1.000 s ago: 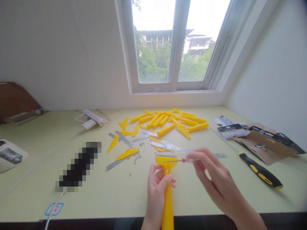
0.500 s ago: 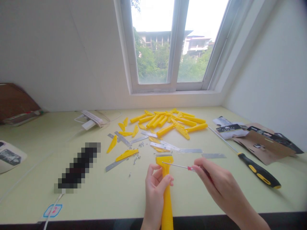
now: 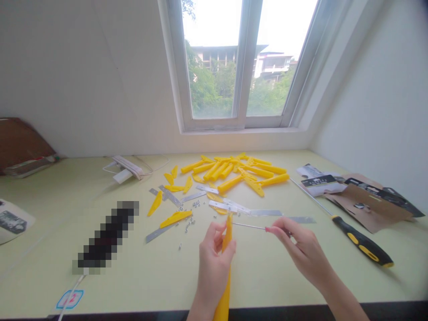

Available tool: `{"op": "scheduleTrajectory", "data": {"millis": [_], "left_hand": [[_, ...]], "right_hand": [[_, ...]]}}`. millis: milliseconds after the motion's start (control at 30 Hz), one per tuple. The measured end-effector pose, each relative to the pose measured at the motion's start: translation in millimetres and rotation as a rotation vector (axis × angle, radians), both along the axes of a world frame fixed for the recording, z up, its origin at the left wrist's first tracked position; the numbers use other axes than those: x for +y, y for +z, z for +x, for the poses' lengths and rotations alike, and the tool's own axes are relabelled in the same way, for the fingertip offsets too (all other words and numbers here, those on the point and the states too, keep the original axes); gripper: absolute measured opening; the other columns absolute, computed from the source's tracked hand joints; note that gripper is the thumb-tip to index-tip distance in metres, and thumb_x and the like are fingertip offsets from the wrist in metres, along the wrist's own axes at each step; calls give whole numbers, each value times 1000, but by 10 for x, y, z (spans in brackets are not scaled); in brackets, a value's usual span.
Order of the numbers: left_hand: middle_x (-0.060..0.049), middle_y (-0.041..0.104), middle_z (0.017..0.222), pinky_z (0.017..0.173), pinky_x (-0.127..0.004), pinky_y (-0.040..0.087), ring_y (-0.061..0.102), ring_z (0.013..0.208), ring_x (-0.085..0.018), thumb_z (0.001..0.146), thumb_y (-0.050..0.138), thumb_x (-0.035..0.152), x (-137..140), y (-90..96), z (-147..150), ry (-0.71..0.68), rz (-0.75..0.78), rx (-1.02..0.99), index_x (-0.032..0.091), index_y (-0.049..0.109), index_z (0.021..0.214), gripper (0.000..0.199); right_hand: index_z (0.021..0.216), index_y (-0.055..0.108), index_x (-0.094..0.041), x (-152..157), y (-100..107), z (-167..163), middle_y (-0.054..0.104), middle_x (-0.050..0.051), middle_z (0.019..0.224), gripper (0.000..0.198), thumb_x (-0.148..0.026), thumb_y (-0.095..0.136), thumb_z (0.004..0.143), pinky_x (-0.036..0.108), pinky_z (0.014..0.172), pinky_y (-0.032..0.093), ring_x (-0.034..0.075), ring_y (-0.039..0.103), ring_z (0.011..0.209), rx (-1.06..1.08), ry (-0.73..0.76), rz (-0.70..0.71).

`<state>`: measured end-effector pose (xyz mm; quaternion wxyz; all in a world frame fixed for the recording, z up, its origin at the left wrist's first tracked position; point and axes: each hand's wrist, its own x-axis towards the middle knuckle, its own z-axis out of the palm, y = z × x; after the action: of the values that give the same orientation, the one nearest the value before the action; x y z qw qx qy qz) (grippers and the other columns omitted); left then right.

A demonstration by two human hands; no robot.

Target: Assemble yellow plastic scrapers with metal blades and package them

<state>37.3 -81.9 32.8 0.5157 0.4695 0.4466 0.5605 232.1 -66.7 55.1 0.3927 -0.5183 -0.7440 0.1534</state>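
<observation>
A yellow plastic scraper stands nearly edge-on, its handle running down past the table's front edge. My left hand is closed around it just under the head. In my right hand is a thin screwdriver, gripped with the fingertips; its handle is mostly hidden by the hand. The shaft points left, and its tip is at the scraper's head. Beyond my hands lie loose small screws, flat metal blades and yellow blade covers.
Several yellow scraper handles are heaped below the window. A large black-and-yellow screwdriver lies at right, by opened cardboard packaging. At left are a pixelated dark object with a white cable, a power strip and a white container.
My left hand has turned the scraper from face-on to nearly edge-on, tilting it slightly. My right hand has shifted a little to the right and up, still holding the thin screwdriver.
</observation>
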Motion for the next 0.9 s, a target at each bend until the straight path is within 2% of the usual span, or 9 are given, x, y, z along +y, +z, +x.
{"op": "scheduleTrajectory", "data": {"millis": [133, 233, 300, 500, 733, 900], "left_hand": [[-4, 66, 91, 78, -31, 46, 61, 82, -18, 77, 55, 20, -14, 49, -55, 105, 27, 168, 23, 55, 95, 18], [-7, 63, 112, 89, -35, 41, 57, 103, -23, 76, 56, 20, -32, 69, -77, 191, 73, 253, 24, 59, 94, 18], [-7, 61, 115, 92, -36, 40, 54, 108, -24, 76, 57, 20, -38, 73, -84, 205, 92, 277, 25, 60, 93, 18], [-8, 67, 94, 74, -31, 47, 63, 83, -22, 75, 57, 22, -47, 82, -74, 192, 30, 304, 23, 58, 101, 26], [-5, 65, 77, 69, -29, 46, 61, 71, -20, 76, 56, 22, -74, 138, -30, 181, -3, 300, 21, 55, 98, 23], [-8, 68, 86, 72, -30, 47, 63, 80, -21, 74, 57, 20, -76, 145, -4, 171, -9, 157, 21, 51, 89, 17]], "right_hand": [[71, 50, -20, 36, -85, -107, 51, -2, 61, 27, -34, 38, 90, 23, 53, 40, 12, 50, 56, 45, 16, -84], [80, 47, -20, 37, -156, -149, 47, -3, 62, 17, -34, 43, 88, 21, 49, 39, 11, 47, 55, 127, 56, -158], [82, 47, -20, 46, -193, -149, 48, -3, 64, 15, -34, 47, 86, 21, 49, 40, 11, 47, 56, 186, 90, -170], [79, 52, -19, 101, -225, -108, 57, 0, 72, 15, -33, 51, 84, 26, 64, 45, 15, 56, 69, 245, 102, -108], [80, 54, -19, 105, -266, -102, 58, 1, 72, 16, -33, 50, 84, 26, 61, 45, 15, 55, 66, 201, 67, -78], [79, 54, -18, 109, -276, -132, 58, 1, 71, 16, -33, 50, 84, 26, 60, 46, 14, 55, 65, 192, 68, -75]]}}
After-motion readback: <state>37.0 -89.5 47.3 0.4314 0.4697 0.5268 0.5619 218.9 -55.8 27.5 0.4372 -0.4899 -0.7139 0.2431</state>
